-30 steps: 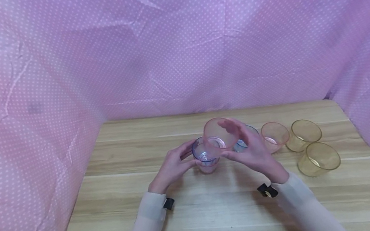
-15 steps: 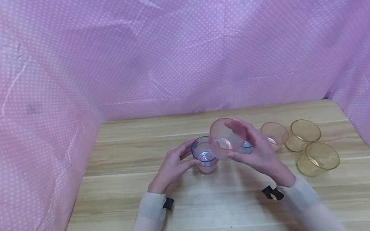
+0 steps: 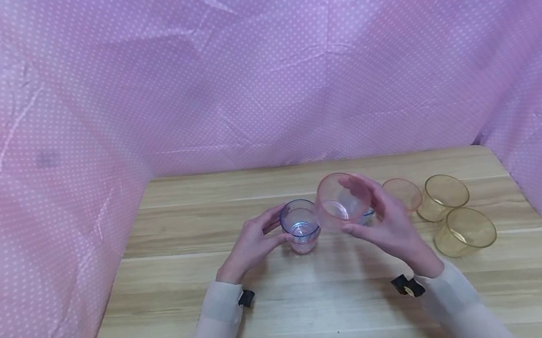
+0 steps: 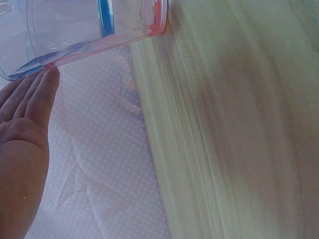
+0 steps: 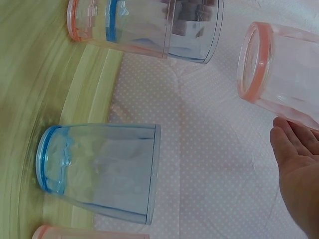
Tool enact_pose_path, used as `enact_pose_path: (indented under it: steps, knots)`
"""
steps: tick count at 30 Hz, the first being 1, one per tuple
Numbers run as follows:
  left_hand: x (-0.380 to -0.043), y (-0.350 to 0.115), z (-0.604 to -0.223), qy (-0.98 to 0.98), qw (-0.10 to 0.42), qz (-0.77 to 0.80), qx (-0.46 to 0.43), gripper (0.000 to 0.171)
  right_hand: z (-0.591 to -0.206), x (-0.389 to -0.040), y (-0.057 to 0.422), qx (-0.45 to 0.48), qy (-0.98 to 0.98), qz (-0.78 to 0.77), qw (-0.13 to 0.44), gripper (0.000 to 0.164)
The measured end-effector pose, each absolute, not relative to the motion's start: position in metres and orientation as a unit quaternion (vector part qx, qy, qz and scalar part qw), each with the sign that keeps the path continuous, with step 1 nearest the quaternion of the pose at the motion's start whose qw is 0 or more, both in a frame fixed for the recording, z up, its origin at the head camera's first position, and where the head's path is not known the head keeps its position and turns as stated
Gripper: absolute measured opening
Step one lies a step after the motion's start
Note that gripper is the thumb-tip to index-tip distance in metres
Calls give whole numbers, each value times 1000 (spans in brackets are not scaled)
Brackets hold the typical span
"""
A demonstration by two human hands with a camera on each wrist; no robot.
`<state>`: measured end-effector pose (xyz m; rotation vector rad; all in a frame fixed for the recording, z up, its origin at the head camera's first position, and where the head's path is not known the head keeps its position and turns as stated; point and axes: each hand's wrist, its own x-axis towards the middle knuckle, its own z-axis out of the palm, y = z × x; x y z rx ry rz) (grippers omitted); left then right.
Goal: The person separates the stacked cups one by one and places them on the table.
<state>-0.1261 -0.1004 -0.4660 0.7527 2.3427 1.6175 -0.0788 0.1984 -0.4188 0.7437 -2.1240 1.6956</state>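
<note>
Between its fingers and thumb my left hand point(image 3: 253, 243) holds a clear blue-rimmed cup point(image 3: 291, 222) nested in a pink cup point(image 3: 304, 248), upright on the table. In the right wrist view the blue cup's rim sticks out above the pink one. My right hand point(image 3: 394, 229) grips another clear pink cup point(image 3: 335, 197), raised and tilted, just right of that stack. Its pink base point(image 5: 258, 62) hangs clear of the table in the right wrist view. Behind my right hand stands a separate blue cup point(image 5: 107, 169), mostly hidden in the head view.
To the right, a pink cup point(image 3: 401, 190) stands partly covered by my right hand. Two yellow cups point(image 3: 433, 212) stand beyond it, one nearer me. Pink dotted cloth point(image 3: 255, 76) hangs round the back and sides of the wooden table point(image 3: 338, 313).
My right hand has moved right with the pink cup, away from above the nested cups, and now covers more of the cups behind it. My left hand has stayed in place.
</note>
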Motion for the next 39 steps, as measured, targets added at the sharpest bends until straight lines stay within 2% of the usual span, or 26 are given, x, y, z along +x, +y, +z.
enact_pose_path:
  steps: [12, 23, 39]
  knots:
    - [-124, -101, -466, 808, 95, 533, 233, 73, -418, -71, 209, 243, -751, 595, 152, 90]
    - [-126, -101, -466, 810, 101, 529, 233, 74, -420, -63, 219, 243, -752, 586, 178, 97]
    - [-133, -101, -466, 802, 108, 536, 242, 74, -426, -54, 234, 215, -783, 558, 169, 97]
